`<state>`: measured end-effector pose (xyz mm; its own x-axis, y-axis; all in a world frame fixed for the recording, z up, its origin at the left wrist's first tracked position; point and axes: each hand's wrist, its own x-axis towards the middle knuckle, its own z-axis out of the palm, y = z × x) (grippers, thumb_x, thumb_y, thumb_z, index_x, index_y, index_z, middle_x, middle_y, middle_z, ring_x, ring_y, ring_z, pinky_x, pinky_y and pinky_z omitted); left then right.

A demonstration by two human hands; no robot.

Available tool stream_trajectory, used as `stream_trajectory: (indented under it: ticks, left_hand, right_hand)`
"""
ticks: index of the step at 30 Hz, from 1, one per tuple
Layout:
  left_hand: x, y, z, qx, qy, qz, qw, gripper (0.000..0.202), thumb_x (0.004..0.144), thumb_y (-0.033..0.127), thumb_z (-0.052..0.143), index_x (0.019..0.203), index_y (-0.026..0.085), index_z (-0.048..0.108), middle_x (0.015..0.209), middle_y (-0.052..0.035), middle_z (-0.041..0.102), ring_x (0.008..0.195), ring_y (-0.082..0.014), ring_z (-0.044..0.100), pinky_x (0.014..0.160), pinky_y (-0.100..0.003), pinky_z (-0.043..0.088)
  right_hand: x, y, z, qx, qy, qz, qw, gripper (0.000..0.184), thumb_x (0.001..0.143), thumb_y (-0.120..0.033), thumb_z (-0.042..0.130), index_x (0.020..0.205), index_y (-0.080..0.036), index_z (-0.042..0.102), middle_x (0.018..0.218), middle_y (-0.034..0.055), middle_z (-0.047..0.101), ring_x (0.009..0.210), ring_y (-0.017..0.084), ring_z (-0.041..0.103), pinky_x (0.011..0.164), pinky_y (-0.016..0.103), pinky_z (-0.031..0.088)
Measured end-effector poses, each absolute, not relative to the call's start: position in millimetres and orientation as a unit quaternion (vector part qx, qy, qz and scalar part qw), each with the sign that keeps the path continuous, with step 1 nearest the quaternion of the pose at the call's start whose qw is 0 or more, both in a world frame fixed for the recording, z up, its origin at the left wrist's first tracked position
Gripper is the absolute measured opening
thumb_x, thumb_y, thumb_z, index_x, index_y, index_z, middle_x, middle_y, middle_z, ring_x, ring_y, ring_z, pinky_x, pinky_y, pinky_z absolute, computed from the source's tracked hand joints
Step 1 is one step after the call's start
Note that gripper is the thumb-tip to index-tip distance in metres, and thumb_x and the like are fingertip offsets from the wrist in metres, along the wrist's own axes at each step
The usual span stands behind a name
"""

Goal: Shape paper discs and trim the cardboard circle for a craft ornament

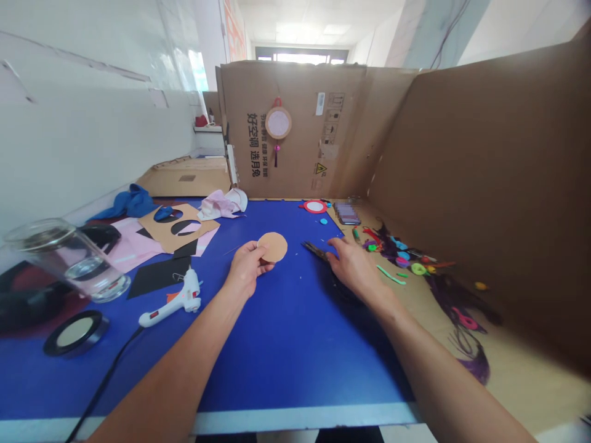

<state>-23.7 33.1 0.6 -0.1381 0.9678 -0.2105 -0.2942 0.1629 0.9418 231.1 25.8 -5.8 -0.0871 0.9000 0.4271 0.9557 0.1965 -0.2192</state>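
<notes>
L hand (pixel 244 271) holds cardboard disc (pixel 272 247); R hand (pixel 353 266) touches scissors (pixel 316 250) (dark).

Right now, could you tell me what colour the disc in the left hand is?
Light tan, like cardboard; the disc shows best in the head view.

Blue table (pixel 286 344): glue gun (pixel 173 301), glass jar (pixel 69 258), tape roll (pixel 74 332), black scissors (pixel 316 250).

Both forearms bare, no sleeves; left grip (pixel 245 269), right grip (pixel 353 266) ungloved.
</notes>
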Motion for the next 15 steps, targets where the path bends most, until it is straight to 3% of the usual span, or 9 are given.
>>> stream_trajectory:
  ticks: [5, 15]
  left_hand:
    - [-21.9, 33.0, -3.3, 0.341, 0.503, 0.552, 0.571, 0.021, 0.078, 0.024, 0.077, 0.08, 0.019, 0.057, 0.079, -0.0066, 0.072, 0.061, -0.0147, 0.068, 0.054, -0.023, 0.055]
    - [-17.1, 30.0, -3.4, 0.352, 0.509, 0.535, 0.575, 0.018, 0.078, 0.023, 0.076, 0.081, 0.018, 0.058, 0.074, -0.0058, 0.072, 0.057, -0.0139, 0.066, 0.051, -0.022, 0.054]
  right_hand:
    - [225.5, 28.3, -17.4, -0.637, -0.754, -0.09, 0.136, 0.024, 0.098, -0.032, 0.064, 0.118, -0.019, 0.07, 0.106, 0.0137, 0.07, 0.099, 0.028, 0.069, 0.079, 0.034, 0.048]
    - [230.3, 32.5, -13.7, -0.695, -0.703, -0.093, 0.118, 0.019, 0.099, -0.028, 0.058, 0.113, -0.019, 0.069, 0.105, 0.0144, 0.072, 0.093, 0.029, 0.071, 0.075, 0.035, 0.048]
